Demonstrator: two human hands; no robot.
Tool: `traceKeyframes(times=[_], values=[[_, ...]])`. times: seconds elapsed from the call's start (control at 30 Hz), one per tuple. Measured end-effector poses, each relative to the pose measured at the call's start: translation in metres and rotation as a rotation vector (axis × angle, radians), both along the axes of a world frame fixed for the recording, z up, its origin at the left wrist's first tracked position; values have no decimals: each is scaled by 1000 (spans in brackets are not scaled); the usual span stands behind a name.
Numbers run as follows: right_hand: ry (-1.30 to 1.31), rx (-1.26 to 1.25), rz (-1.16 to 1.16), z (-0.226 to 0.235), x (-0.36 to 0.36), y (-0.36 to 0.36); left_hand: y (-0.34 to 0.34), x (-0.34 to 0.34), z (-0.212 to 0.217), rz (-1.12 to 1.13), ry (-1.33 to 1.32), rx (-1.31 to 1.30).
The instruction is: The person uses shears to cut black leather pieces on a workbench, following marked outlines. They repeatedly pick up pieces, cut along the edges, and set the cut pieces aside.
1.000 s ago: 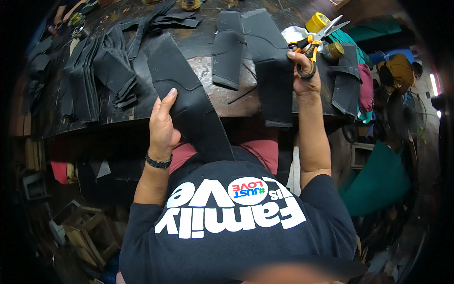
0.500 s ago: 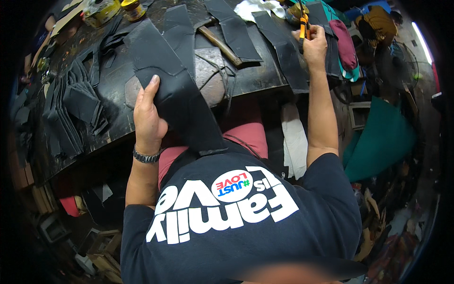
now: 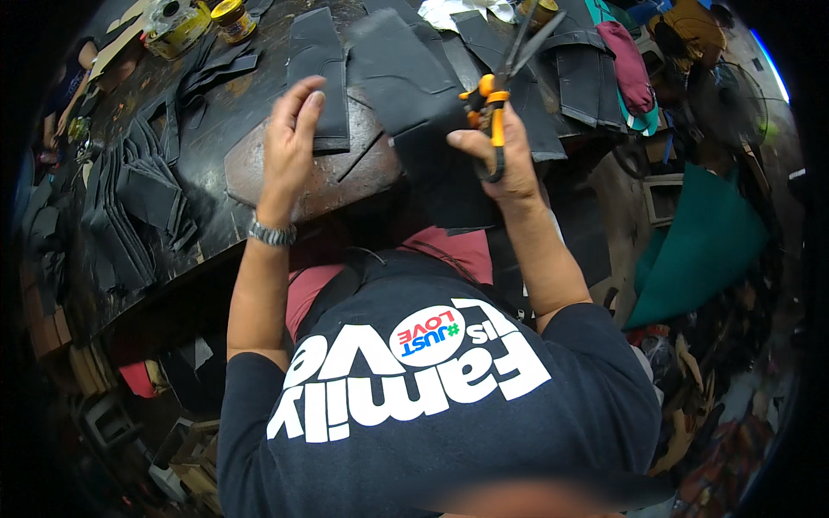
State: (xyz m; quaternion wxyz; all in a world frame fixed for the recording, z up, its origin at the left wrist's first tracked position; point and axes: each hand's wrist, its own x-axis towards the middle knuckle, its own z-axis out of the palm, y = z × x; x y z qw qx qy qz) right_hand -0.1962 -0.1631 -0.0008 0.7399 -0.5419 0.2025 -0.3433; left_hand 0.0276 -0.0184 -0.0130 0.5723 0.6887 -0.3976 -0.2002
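Observation:
My right hand [image 3: 505,160] grips orange-handled scissors [image 3: 496,95], their blades apart and pointing up and away from me. Just left of the scissors, a large black leather piece [image 3: 414,95] slopes from the table down toward my lap; its top edge is blurred. My left hand [image 3: 289,138] is raised over the table with fingers extended and nothing in it. It hovers beside a smaller black piece [image 3: 319,60] lying flat. I cannot tell whether it touches either piece. A metal watch [image 3: 272,233] is on my left wrist.
A dark worktable [image 3: 216,112] with a worn brown patch holds several cut black pieces, stacked at the left [image 3: 138,198] and spread at the back. Two yellow tins [image 3: 177,22] stand at the far left. A maroon cloth [image 3: 626,65] and a green bag [image 3: 699,242] are on the right.
My right hand has brought the scissors from the far right of the table in toward the black piece. My left hand has let go of that piece and lifted, fingers spread.

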Motion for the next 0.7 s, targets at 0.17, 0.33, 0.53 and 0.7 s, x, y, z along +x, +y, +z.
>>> traceKeyframes(times=[0.17, 0.33, 0.53, 0.7], values=[[58, -57, -20, -2, -10, -27, -10, 45, -18, 235, -594, 473], [24, 7, -63, -9, -10, -31, -20, 43, -23, 126, -379, 219], [39, -24, -58, -9, -5, -35, -2, 31, -9, 112, 85, -168], [63, -61, -68, -6, 0, -40, 45, 2, -10, 119, 529, -364]])
